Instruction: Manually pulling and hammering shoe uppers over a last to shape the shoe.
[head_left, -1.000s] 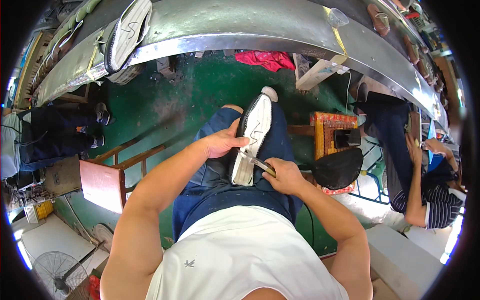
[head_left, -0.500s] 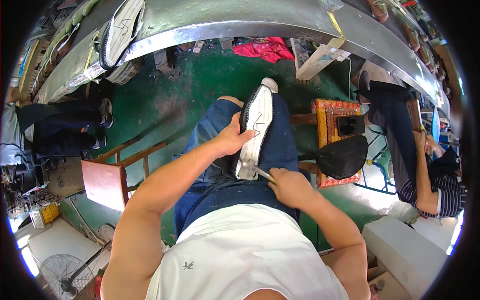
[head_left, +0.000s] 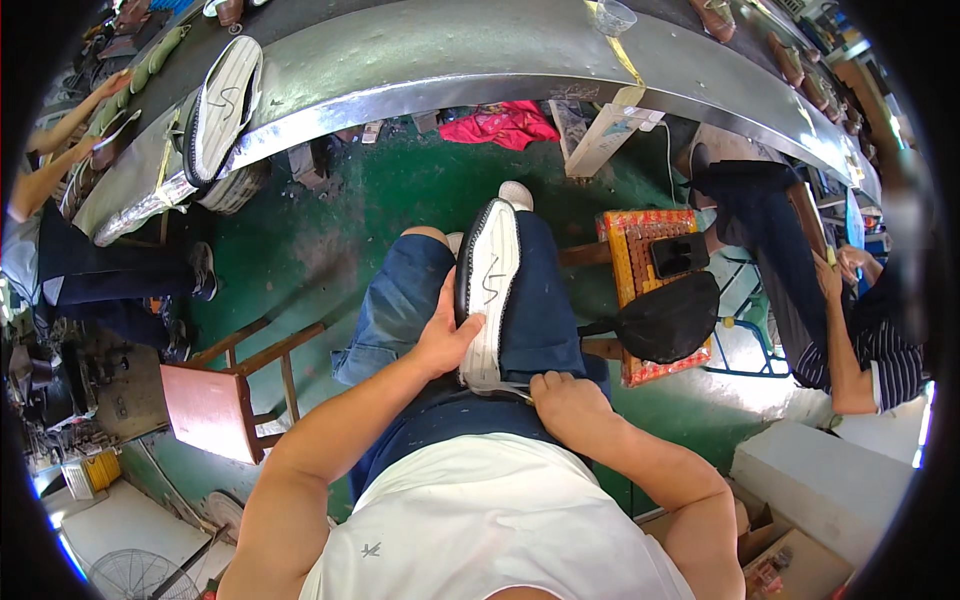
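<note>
The shoe (head_left: 497,255) lies sole up across my lap, its rounded toe pointing away from me and its heel end close to my waist; the bottom is off-white, with ribs running lengthwise, and a dark line wriggles over the front half like a loose squiggle; a black edge shows thickest along its left side, with a thin dark border following the right; it slants a little, toe leaning rightward, over my dark blue shorts (head_left: 395,290).

My left hand (head_left: 445,342) grasps it from the left, about midway along; the thumb lies on the sole while the other fingers reach up and around the black side, partly hidden by it; the forearm comes in from the lower left, nearly straight at the wrist.

My right hand (head_left: 570,408) is at the heel end, just beside the shoe, with its fingers curled in over a metal tool (head_left: 512,388); the shiny end of the tool points left and meets the heel edge, though it is too blurred for me to give its exact shape; the knuckles face up, and the elbow bends well out to the right.

Ahead of me a second shoe (head_left: 222,112) leans, sole showing, at the metal-edged counter (head_left: 430,60).
</note>
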